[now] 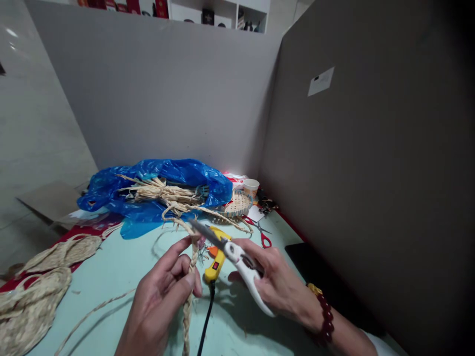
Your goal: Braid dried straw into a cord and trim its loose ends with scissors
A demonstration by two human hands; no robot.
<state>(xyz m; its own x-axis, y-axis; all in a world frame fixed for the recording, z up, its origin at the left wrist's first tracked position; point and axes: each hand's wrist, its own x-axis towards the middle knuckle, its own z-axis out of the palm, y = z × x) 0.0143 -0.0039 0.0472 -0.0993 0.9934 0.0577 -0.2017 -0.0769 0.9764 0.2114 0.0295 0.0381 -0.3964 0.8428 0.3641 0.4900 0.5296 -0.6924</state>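
My left hand (166,287) pinches a braided straw cord (187,311) between thumb and fingers, and the cord hangs down past the bottom edge of the view. My right hand (274,277) grips white-handled scissors (243,269), whose grey blades point up and left to the top of the cord, just above my left fingertips. Whether the blades touch the cord I cannot tell. Behind the scissors lies a yellow glue gun (215,267) with a red switch and a black cable.
A blue plastic bag (141,217) with a straw bundle (163,192) lies at the back. Red scissors (265,241), a woven basket (237,203) and a paper cup (251,186) are to its right. Woven straw pieces (33,301) lie at left. Grey partitions (178,94) stand behind and at right.
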